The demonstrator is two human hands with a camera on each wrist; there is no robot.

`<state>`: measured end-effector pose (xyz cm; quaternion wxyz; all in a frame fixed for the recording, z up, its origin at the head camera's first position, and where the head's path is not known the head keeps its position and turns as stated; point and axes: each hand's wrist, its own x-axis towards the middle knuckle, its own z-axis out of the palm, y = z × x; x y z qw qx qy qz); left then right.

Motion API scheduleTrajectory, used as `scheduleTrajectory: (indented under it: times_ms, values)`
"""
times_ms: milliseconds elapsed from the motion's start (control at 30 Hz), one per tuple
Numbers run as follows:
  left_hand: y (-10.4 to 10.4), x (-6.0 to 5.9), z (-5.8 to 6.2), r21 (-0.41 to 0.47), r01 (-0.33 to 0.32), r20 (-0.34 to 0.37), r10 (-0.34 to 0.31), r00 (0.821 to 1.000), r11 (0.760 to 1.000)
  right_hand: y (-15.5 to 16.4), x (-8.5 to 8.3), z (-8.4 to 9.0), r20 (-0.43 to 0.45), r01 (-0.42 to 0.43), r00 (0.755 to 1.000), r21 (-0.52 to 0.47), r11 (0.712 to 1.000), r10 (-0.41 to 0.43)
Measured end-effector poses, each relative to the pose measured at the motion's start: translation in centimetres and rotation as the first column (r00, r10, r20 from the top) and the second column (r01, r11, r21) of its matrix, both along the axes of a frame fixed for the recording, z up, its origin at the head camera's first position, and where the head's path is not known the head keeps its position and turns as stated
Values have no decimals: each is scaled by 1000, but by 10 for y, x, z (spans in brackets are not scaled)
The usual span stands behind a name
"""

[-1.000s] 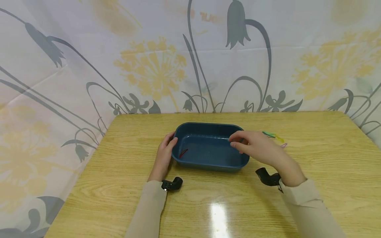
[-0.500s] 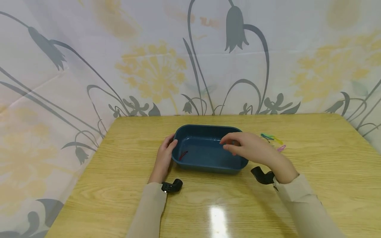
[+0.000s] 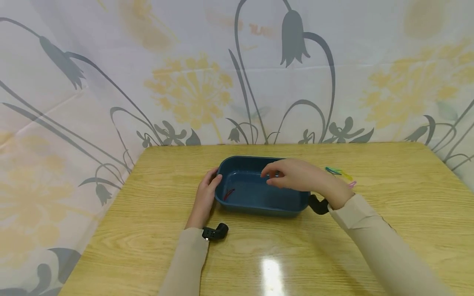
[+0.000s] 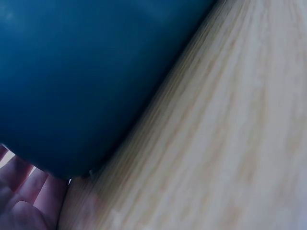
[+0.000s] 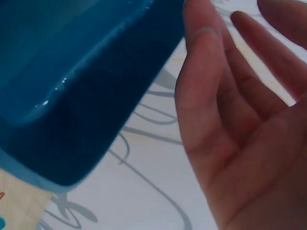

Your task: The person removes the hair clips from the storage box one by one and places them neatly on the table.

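Two hands at one blue tray near the middle of the worktop.
The left hand (image 3: pixel 205 196) grips the blue tray (image 3: pixel 255 203) at its left end, fingers curled on the rim. The right hand (image 3: pixel 296 176) hovers over the tray's right half, fingers loosely spread, holding nothing. One red clip (image 3: pixel 228 193) lies inside the tray. A few coloured clips (image 3: pixel 338 172), too small to count, lie toward the worktop (image 3: pixel 333 255) far-right edge.

Wooden table (image 3: pixel 389 197) with glare spot near front edge. Floral curtain (image 3: pixel 148 74) behind it, grey tulips and yellow flowers. Black wrist cameras (image 3: pixel 216 232) on both sleeves.
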<state>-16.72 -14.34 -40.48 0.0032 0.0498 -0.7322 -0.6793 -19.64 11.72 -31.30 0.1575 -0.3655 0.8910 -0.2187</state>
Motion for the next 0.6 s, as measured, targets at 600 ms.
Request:
scheduleTrajectory:
  times_ms: [600]
  values:
    - [-3, -13, -22, 6, -48, -42, 48, 998, 999, -44, -43, -29, 285, -179, 943, -2, 984, 172]
